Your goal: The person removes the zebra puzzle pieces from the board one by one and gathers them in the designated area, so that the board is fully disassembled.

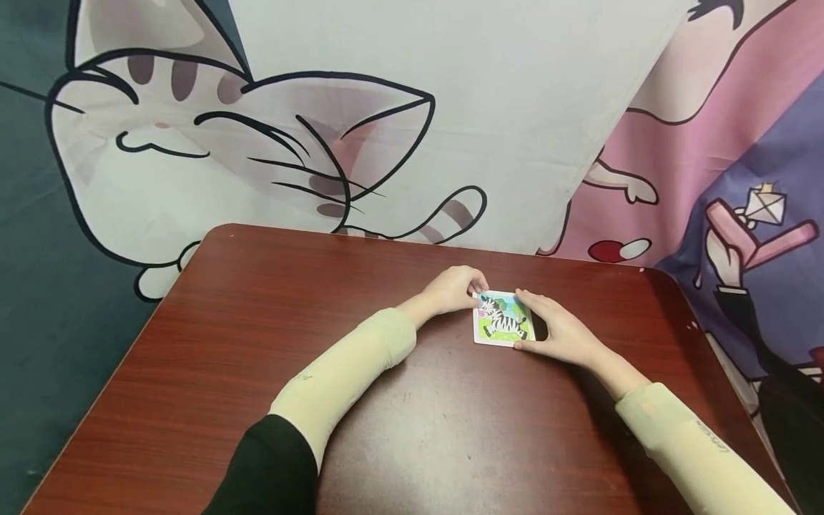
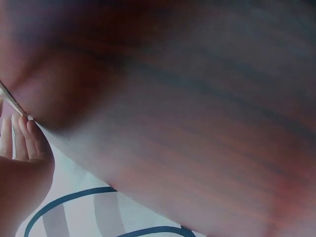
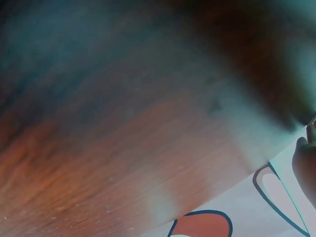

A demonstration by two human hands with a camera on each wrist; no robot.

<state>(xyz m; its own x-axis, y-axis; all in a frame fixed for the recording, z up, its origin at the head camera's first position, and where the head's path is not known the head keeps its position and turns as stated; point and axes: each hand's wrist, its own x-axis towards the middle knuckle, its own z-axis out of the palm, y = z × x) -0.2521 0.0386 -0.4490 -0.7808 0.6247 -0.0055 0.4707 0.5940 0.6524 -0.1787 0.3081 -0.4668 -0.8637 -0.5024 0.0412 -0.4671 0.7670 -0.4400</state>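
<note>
A small square picture board [image 1: 505, 320] with a white border shows a zebra on green grass. It is near the far side of the brown table, tipped toward me or flat; I cannot tell which. My left hand [image 1: 453, 290] pinches its upper left corner, thumb at the edge and fingers curled behind. Along the right side, my right hand [image 1: 561, 335] spans the board, fingertips at the top edge and thumb at the bottom edge. In the left wrist view, the fingers of the left hand [image 2: 27, 148] meet the board's thin pale edge [image 2: 12, 102]. Only a sliver of the right hand [image 3: 306, 165] appears in the right wrist view.
The dark red-brown table [image 1: 270, 286] has rounded far corners. Behind it hangs a cloth backdrop [image 1: 515, 129] printed with a cartoon cat and other drawings, reaching close to the table's far edge. At the far right stands a dark object [image 1: 792, 429].
</note>
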